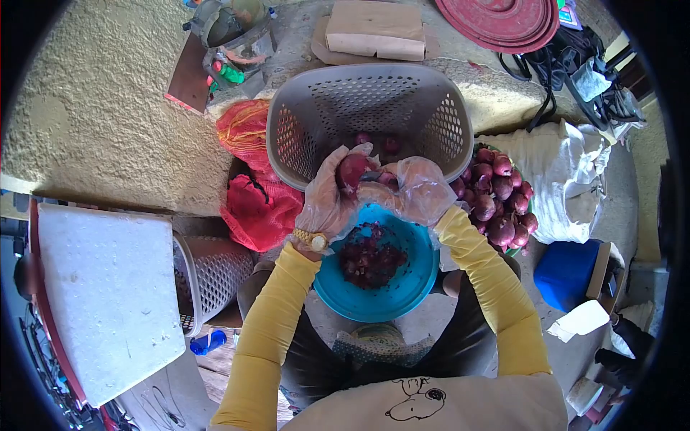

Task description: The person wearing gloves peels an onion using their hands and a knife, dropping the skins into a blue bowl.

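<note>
Single head-worn view: looked steeply down from above the person, close over the blue bowl [376,276] and grey basket [369,115]; fisheye-rounded edges.

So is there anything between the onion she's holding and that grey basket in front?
Nothing visible. The onion sits in the left hand and right hand, just at the near rim of the open grey basket.

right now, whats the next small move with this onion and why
Probably pull the loose skin off and let it fall. The left hand holds the onion while the right hand works at its side, both right above the blue bowl already holding peelings.
</note>
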`<move>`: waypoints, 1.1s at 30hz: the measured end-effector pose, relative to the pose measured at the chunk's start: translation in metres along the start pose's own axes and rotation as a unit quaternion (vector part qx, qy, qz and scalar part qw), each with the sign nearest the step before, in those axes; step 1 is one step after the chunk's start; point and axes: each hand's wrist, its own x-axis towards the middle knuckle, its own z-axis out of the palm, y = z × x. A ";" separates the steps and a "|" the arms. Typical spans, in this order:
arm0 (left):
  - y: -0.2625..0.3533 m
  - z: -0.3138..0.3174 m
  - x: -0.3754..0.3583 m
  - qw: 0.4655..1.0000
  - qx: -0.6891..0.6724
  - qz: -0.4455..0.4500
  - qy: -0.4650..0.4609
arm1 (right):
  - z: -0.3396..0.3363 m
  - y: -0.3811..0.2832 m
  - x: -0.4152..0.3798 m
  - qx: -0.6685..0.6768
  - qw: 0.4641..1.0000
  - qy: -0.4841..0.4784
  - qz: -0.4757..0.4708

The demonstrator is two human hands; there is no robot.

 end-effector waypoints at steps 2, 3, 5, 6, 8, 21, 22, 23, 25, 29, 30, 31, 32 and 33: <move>-0.001 0.002 0.000 1.000 -0.015 -0.003 -0.001 | -0.013 -0.009 0.001 0.048 0.997 -0.042 0.031; -0.001 0.008 -0.003 1.000 -0.013 -0.002 0.013 | -0.019 -0.016 0.002 0.097 0.990 -0.084 0.061; -0.001 0.012 -0.005 1.000 -0.011 -0.002 0.026 | -0.016 -0.016 0.000 0.113 0.990 -0.068 0.057; 0.000 0.013 -0.005 1.000 -0.012 0.000 0.025 | -0.014 -0.015 0.000 0.129 0.989 -0.051 0.053; 0.000 0.014 -0.006 1.000 -0.014 0.001 0.024 | -0.011 -0.012 0.000 0.119 0.990 -0.052 0.049; 0.005 0.009 -0.007 0.999 0.031 -0.012 -0.006 | -0.012 -0.012 -0.008 -0.078 0.985 -0.086 -0.130; 0.006 0.008 -0.006 1.000 0.025 -0.012 0.006 | -0.015 -0.016 -0.008 -0.078 0.985 -0.086 -0.130; 0.005 0.006 -0.006 1.000 0.025 -0.012 0.006 | -0.017 -0.019 -0.008 -0.040 0.988 -0.079 -0.128; 0.006 0.004 -0.007 0.999 0.044 0.003 0.000 | -0.019 -0.022 -0.007 -0.001 0.989 -0.072 -0.126; 0.005 0.004 -0.006 1.000 0.025 -0.008 0.007 | -0.019 -0.019 -0.003 -0.047 0.998 -0.029 -0.010; 0.004 0.003 -0.004 1.000 0.019 -0.010 0.006 | -0.019 -0.018 -0.003 -0.063 0.998 -0.022 0.002; 0.004 0.001 -0.003 1.000 0.013 -0.012 0.005 | -0.018 -0.018 -0.003 -0.063 0.998 -0.022 0.002; 0.003 0.000 -0.002 1.000 0.013 -0.012 0.005 | -0.017 -0.019 -0.004 -0.074 0.997 0.002 -0.004; 0.003 0.001 -0.004 1.000 0.017 -0.012 -0.007 | -0.017 -0.019 -0.004 -0.084 0.996 0.025 -0.010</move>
